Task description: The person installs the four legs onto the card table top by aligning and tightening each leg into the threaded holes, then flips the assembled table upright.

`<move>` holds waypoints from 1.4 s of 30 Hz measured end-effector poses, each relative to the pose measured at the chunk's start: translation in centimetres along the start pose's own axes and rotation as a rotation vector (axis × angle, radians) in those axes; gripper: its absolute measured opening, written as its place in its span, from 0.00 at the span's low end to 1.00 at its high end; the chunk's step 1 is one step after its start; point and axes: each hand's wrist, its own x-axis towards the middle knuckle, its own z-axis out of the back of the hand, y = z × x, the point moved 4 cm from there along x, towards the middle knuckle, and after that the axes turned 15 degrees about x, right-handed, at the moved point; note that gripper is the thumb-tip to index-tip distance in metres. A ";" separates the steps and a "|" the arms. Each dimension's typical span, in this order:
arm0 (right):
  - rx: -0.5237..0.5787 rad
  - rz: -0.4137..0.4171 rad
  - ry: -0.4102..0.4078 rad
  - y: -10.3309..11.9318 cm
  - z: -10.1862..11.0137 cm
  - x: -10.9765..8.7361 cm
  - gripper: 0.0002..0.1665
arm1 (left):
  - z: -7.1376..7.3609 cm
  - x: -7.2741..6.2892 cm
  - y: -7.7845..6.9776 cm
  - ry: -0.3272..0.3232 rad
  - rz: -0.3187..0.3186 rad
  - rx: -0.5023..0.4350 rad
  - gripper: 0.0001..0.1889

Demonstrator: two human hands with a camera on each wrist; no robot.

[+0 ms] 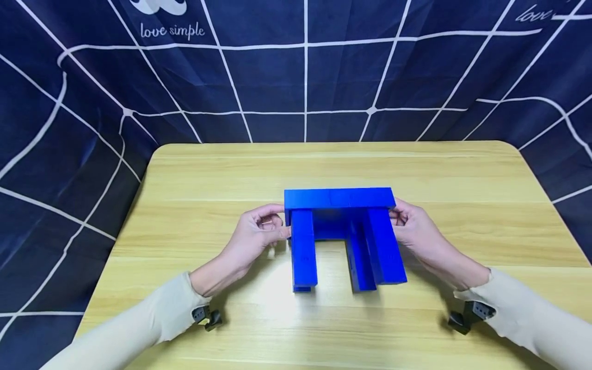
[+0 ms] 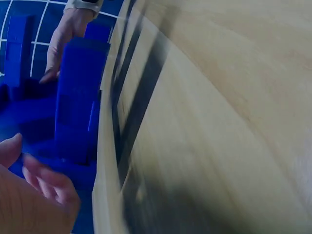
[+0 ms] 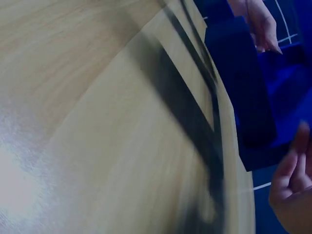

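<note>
A blue piece shaped like a small stool or table (image 1: 339,198), with several bar-like legs, is held over the middle of the wooden table. Its flat top faces the back and its legs point toward the person. My left hand (image 1: 252,231) grips its left end, thumb and forefinger at the side. On the opposite end, my right hand (image 1: 421,231) holds it much the same way, its fingertips partly hidden behind the piece. In the left wrist view a leg (image 2: 80,102) rises beside my curled fingers; another leg (image 3: 241,83) stands out in the right wrist view.
The light wooden tabletop (image 1: 194,177) has rounded back corners and carries shadows of the piece. Dark blue cloth (image 1: 273,82) with white lines hangs behind and at both sides. Small black devices sit at the left cuff (image 1: 201,314) and the right cuff (image 1: 481,309).
</note>
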 end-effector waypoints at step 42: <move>0.294 -0.130 0.152 1.5 -0.7 -3.5 0.35 | -0.1 -1.7 -1.1 0.161 -0.251 -0.124 0.34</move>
